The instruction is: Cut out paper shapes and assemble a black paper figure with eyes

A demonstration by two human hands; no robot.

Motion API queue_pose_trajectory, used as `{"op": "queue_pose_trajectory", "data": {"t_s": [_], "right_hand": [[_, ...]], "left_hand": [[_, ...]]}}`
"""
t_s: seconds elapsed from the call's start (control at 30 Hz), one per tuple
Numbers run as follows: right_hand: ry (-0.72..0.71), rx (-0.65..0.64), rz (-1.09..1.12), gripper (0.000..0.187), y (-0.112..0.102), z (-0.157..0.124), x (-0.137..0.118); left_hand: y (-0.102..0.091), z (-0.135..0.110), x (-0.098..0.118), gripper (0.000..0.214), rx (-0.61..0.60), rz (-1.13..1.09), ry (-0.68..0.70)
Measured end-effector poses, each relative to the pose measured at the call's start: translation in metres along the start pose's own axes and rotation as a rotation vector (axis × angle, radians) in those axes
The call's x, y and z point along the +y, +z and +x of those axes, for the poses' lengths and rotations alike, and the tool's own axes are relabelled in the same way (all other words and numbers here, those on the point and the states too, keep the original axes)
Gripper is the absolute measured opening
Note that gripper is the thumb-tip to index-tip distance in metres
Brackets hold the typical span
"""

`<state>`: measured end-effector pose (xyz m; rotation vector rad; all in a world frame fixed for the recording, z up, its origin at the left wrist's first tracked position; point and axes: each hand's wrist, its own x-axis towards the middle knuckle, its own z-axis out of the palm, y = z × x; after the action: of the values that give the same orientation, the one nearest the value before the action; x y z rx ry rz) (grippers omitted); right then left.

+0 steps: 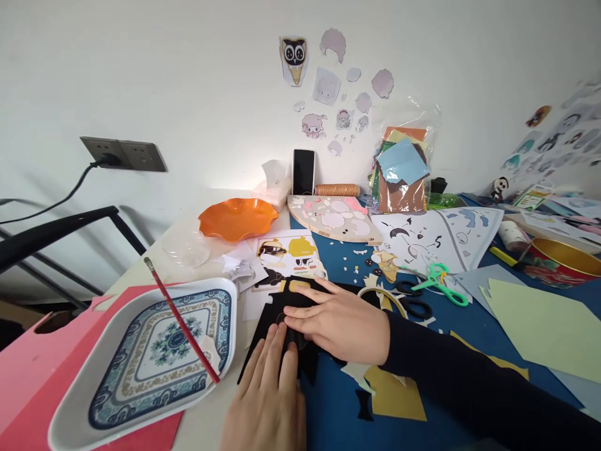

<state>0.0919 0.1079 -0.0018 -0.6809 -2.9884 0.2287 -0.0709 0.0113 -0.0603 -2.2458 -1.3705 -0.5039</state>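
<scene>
A black paper cut-out (pixel 275 316) with a yellow patch near its top lies on the table in front of me. My left hand (pixel 267 394) rests flat on its lower part, fingers stretched out and together. My right hand (pixel 335 322), in a dark sleeve, lies across the middle of the black paper with fingers extended leftward, pressing it down. Neither hand holds anything. Yellow paper scraps (pixel 394 394) lie just right of my left hand, under my right forearm.
A patterned square plate (pixel 141 376) with a red paintbrush (pixel 181 319) across it sits left on pink paper. An orange bowl (pixel 237 218), a printed sheet (pixel 288 257), green-handled scissors (pixel 439 282), a tape roll (pixel 382 295), paper sheets, a phone (pixel 303 171) and a gold tin (pixel 563 260) crowd the table.
</scene>
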Motion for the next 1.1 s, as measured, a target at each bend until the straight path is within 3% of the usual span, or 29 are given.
{"op": "queue_pose_trajectory", "data": {"t_s": [0.13,0.27,0.37,0.5,0.6,0.7,0.77,0.83,1.0,1.1], "right_hand": [[0.071,0.028,-0.024,0.035,-0.002,-0.008,-0.010],[0.137,0.067,0.003,0.037,0.001,-0.018,-0.017],[0.166,0.074,0.005,0.039,-0.013,-0.035,-0.010],[0.505,0.186,-0.128,0.037,-0.038,-0.079,0.017],[0.719,0.093,-0.221,0.034,-0.041,-0.118,0.040],[0.807,-0.062,-0.178,0.041,-0.034,-0.143,0.049],[0.824,-0.102,-0.109,0.048,-0.030,-0.148,0.044],[0.794,-0.051,-0.041,0.051,-0.027,-0.144,0.033],[0.518,0.073,0.108,0.049,-0.016,-0.112,-0.003],[0.483,0.105,0.087,0.041,-0.004,-0.098,-0.011]], "left_hand": [[0.003,-0.004,-0.005,0.046,0.001,0.047,0.064],[-0.006,0.006,-0.009,0.045,-0.022,0.048,0.080],[-0.016,0.021,-0.010,0.041,-0.161,-0.046,-0.094],[-0.023,0.038,-0.010,0.032,-0.377,-0.235,-0.358],[-0.023,0.046,-0.008,0.029,-0.442,-0.266,-0.460],[-0.021,0.055,-0.007,0.034,-0.444,-0.251,-0.529],[-0.021,0.061,-0.010,0.042,-0.433,-0.256,-0.566],[-0.022,0.069,-0.013,0.053,-0.423,-0.286,-0.595],[-0.036,0.090,-0.026,0.070,-0.434,-0.422,-0.622],[-0.050,0.101,-0.033,0.073,-0.403,-0.516,-0.595]]}}
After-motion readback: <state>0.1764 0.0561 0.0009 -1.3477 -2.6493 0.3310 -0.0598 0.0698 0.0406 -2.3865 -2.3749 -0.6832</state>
